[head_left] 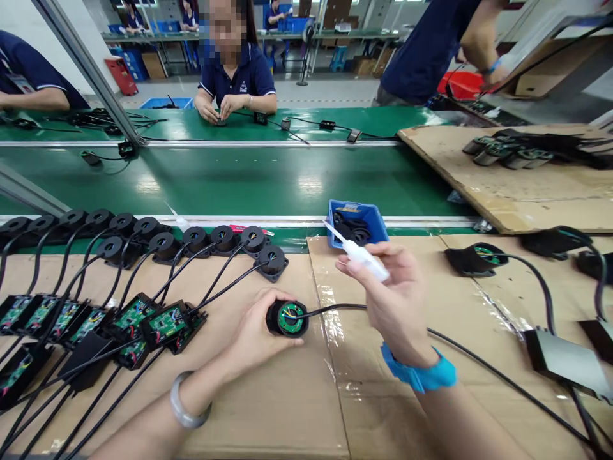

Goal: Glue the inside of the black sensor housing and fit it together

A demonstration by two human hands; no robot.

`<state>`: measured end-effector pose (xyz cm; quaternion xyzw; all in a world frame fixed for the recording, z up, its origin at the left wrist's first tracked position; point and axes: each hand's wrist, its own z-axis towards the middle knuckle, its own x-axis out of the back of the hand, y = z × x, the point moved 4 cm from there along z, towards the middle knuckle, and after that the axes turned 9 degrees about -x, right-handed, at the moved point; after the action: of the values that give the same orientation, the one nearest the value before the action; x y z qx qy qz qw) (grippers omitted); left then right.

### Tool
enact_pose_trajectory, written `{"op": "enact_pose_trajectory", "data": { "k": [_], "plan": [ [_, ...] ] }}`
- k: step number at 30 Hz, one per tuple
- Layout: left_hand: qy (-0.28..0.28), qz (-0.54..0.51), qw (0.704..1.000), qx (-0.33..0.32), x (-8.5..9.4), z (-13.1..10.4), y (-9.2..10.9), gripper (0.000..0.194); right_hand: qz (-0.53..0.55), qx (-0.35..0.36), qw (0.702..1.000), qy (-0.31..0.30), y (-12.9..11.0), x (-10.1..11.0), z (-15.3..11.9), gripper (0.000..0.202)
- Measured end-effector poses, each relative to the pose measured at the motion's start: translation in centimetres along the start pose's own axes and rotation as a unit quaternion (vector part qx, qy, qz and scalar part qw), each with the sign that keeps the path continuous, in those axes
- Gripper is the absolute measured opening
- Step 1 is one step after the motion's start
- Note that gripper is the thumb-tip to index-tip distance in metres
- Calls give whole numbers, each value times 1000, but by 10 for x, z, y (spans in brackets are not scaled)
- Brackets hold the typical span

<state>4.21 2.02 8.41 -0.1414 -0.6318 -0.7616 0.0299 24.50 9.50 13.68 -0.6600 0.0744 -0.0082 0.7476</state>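
Observation:
My left hand (256,332) grips a round black housing (288,318) with a green circuit disc inside, resting on the cardboard sheet (287,409). A black cable (479,364) runs from it to the right across the cardboard. My right hand (395,297) holds a small white glue tube (361,253), its thin nozzle pointing up and left, a little above and to the right of the housing. A blue band circles my right wrist and a grey bangle my left.
Rows of black round housings (158,243) wired to green circuit boards (165,322) lie at the left. A blue bin (378,223) of black parts stands behind my right hand. More units (476,259) lie right. A green conveyor (239,179) runs beyond; people work across it.

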Motion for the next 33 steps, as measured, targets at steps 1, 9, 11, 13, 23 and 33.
{"op": "enact_pose_trajectory", "data": {
  "k": [1, 9, 11, 13, 23, 33],
  "plan": [
    [-2, 47, 999, -14, 2, 1, 1, 56, -5, -8, 1000, -12, 5, -7, 10, 38],
    [-11, 185, 981, -56, 12, 5, 5, 53, -170, -31, 983, -70, 71, -79, 86, 19],
    [-20, 184, 981, -57, 12, 4, 7, 51, -214, -30, 974, -73, 84, -88, 97, 18],
    [-19, 191, 980, -48, 13, 4, 8, 49, -252, -23, 964, -79, 94, -93, 103, 18],
    [-27, 204, 977, -50, 12, 1, 9, 52, -389, 50, 915, -98, 68, -83, 86, 51],
    [29, 166, 979, -114, 28, -2, 19, 29, -548, 26, 836, -24, 33, 7, 128, 7]
  ]
}}
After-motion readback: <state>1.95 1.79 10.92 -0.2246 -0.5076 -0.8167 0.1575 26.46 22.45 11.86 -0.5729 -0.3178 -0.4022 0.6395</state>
